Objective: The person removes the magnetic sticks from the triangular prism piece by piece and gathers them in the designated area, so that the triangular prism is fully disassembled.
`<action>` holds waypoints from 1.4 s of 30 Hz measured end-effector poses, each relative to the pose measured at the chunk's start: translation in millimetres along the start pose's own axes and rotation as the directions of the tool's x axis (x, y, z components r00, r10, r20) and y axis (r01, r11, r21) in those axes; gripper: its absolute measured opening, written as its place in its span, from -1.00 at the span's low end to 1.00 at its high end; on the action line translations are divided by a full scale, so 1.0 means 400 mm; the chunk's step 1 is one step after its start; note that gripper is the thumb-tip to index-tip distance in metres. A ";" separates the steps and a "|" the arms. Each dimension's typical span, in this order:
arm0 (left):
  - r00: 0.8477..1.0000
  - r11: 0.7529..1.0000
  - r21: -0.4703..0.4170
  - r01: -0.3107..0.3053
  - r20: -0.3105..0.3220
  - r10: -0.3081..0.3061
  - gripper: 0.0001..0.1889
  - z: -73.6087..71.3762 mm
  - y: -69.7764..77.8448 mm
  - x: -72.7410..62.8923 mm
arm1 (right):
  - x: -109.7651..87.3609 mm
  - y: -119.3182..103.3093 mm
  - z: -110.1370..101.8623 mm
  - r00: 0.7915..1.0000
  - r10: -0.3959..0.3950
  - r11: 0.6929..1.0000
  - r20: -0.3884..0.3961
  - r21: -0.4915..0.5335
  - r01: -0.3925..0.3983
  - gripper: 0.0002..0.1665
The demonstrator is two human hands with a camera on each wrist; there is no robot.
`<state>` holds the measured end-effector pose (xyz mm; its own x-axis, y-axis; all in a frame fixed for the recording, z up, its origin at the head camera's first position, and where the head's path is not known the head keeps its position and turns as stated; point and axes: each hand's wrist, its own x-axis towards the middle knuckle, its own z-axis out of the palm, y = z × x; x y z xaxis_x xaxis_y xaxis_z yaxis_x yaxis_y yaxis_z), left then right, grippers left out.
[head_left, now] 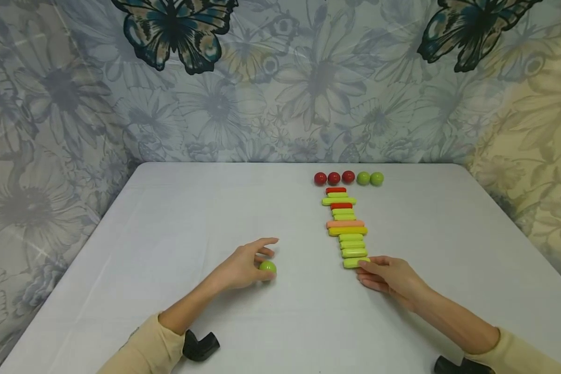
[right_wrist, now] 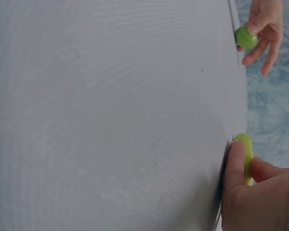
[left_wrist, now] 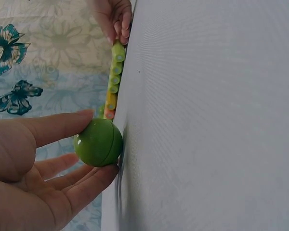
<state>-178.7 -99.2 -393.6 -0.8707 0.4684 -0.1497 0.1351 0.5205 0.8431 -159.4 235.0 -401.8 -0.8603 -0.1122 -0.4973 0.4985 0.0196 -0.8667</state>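
Observation:
My left hand holds a shiny green ball between thumb and fingers, low over the white table left of the row. A thin seam runs around the ball in the left wrist view. On the right, my right hand pinches the nearest light green stick by its right end. This stick lies crosswise at the near end of a column of short sticks. Farther up that column come a yellow stick, an orange stick and a red stick, among more light green ones.
Beyond the column, three red balls and two green balls form a line along the far part of the white table. Behind the table hangs a flowered cloth with butterflies. Black wrist straps show at both sleeves.

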 end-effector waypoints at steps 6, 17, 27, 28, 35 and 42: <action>1.000 1.000 0.008 -0.001 -0.003 0.001 -0.26 0.000 0.004 -0.002 | -0.004 -0.006 -0.001 1.000 0.004 0.999 -0.009 0.036 -0.004 -0.39; 1.000 1.000 0.001 0.007 0.004 -0.007 -0.25 0.003 -0.002 0.003 | -0.024 -0.015 0.012 0.999 0.025 0.997 -0.021 0.067 -0.024 -0.25; 1.000 1.000 0.003 -0.006 -0.025 0.006 -0.25 0.003 -0.001 0.004 | -0.034 -0.013 0.014 1.000 0.007 0.999 -0.013 0.052 -0.006 -0.15; 0.999 1.000 0.003 -0.007 -0.037 0.007 -0.26 0.003 0.000 0.006 | -0.035 -0.013 0.012 1.000 0.009 0.999 -0.021 0.052 -0.008 -0.13; 0.995 1.000 0.007 -0.012 -0.102 0.013 -0.31 -0.004 -0.002 0.018 | -0.044 -0.009 -0.001 1.000 0.007 1.000 -0.013 -0.002 -0.007 -0.31; 0.987 0.999 0.040 0.017 -0.162 -0.010 -0.33 -0.040 0.009 0.077 | -0.029 -0.002 -0.009 0.982 0.086 0.996 0.168 -0.044 -0.079 -0.35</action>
<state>-212.6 -94.3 -386.8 -0.9373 0.3410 -0.0726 0.1391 0.5566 0.8190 -150.3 239.8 -395.6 -0.7840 -0.2758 -0.5561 0.5601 0.0718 -0.8253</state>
